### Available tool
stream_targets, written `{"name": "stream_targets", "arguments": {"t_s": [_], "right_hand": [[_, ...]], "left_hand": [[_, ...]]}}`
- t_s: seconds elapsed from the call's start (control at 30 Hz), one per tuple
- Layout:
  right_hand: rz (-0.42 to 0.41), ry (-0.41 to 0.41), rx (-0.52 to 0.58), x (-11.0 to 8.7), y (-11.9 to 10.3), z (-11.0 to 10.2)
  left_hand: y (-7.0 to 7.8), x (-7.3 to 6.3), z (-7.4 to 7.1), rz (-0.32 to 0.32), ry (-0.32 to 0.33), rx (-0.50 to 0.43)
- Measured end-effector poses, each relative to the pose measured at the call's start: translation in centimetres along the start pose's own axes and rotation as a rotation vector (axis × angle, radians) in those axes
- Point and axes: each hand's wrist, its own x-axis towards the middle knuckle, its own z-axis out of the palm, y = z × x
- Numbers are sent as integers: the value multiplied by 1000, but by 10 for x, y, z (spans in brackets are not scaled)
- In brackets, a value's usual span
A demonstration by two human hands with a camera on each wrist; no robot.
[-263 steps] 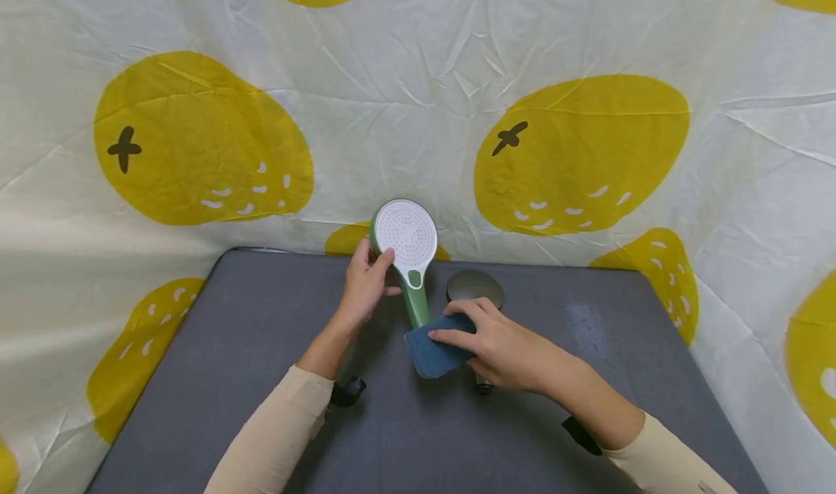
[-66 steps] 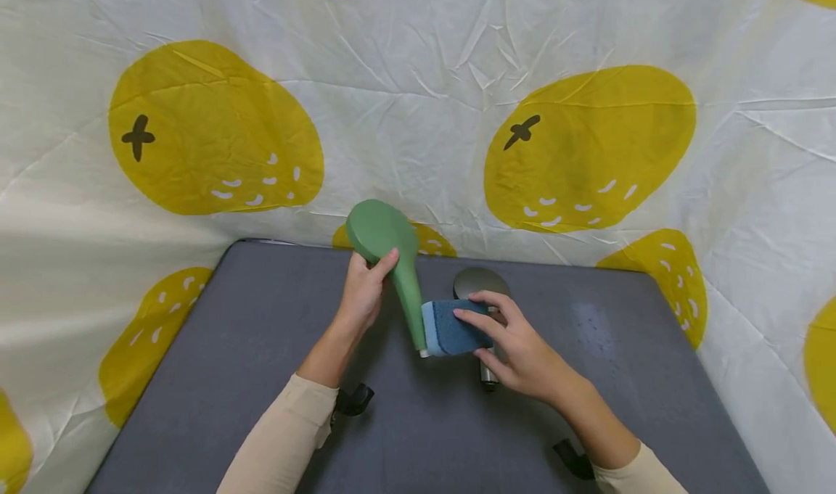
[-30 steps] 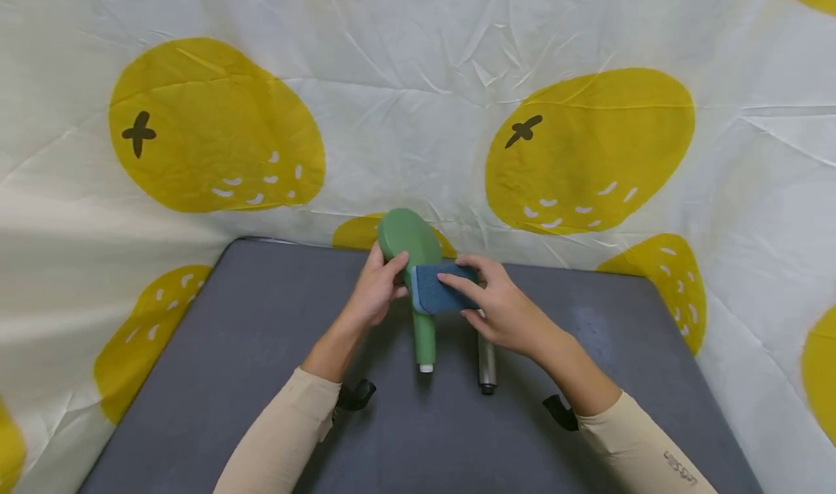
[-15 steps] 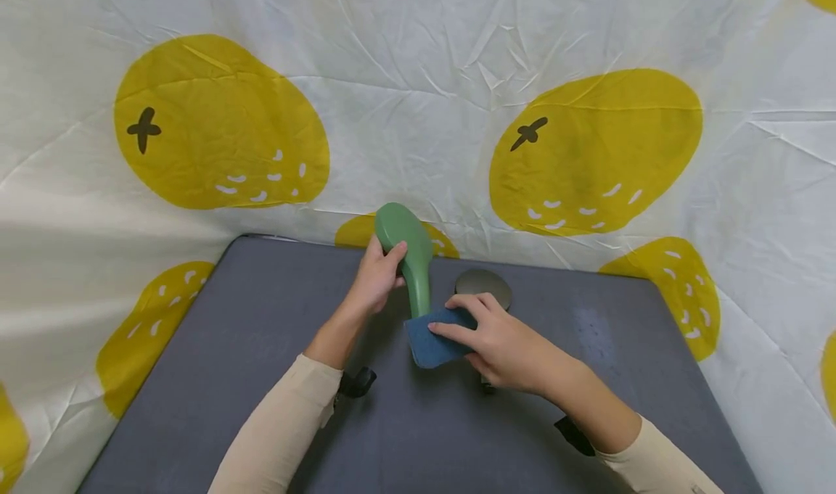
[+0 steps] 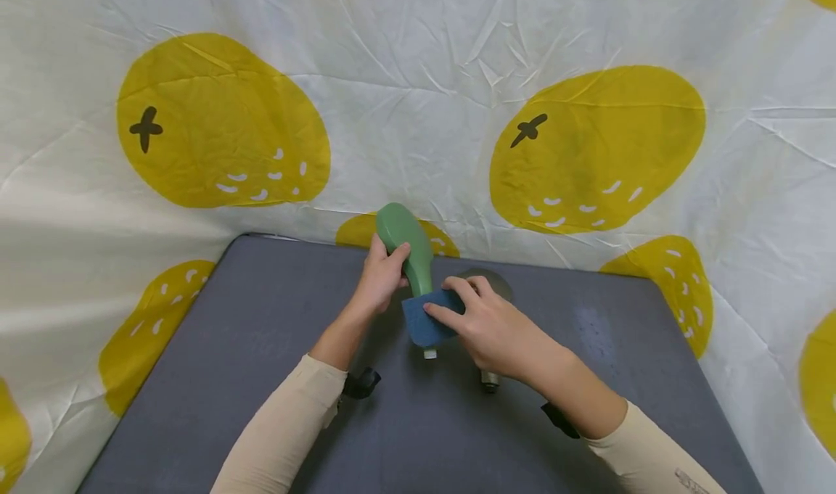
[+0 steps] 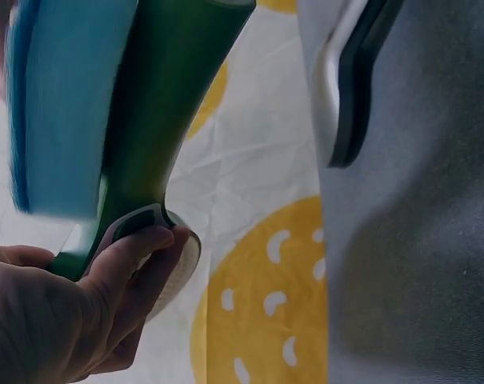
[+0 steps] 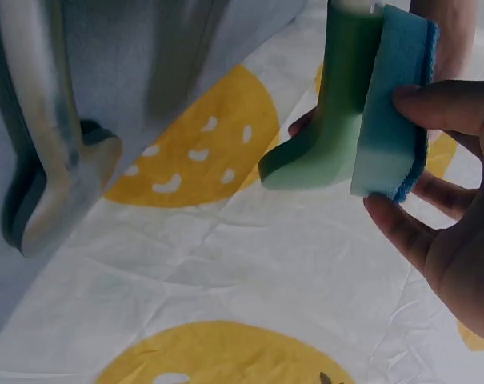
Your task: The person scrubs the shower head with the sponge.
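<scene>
My left hand grips a green shower head by its neck, thumb on the back and fingers underneath. Its plain green back faces up, and the spray face shows only partly in the left wrist view, beyond the fingers. In my right hand is a blue sponge, pinched between thumb and fingers. The sponge's light blue side lies against the green handle in the right wrist view. Below the sponge, the handle's white end sticks out.
A second shower head, grey and metallic, lies on the dark grey table behind my right hand, partly hidden by it. A white curtain with yellow fruit prints hangs behind the table.
The shower head was turned from spray face to green back. The sponge has gone up and down along the handle, and in the last half second it moved slightly up from the handle's end.
</scene>
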Motion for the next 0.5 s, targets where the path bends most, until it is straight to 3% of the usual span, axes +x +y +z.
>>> {"name": "stream_targets", "arguments": {"t_s": [0.23, 0.4, 0.5], "right_hand": [[72, 46, -21, 13, 15, 5], [126, 97, 41, 14, 21, 8], [141, 117, 112, 11, 24, 10]], "left_hand": [[-3, -1, 1, 72, 31, 38], [-6, -1, 1, 121, 50, -121], [-6, -1, 2, 115, 84, -192]]}}
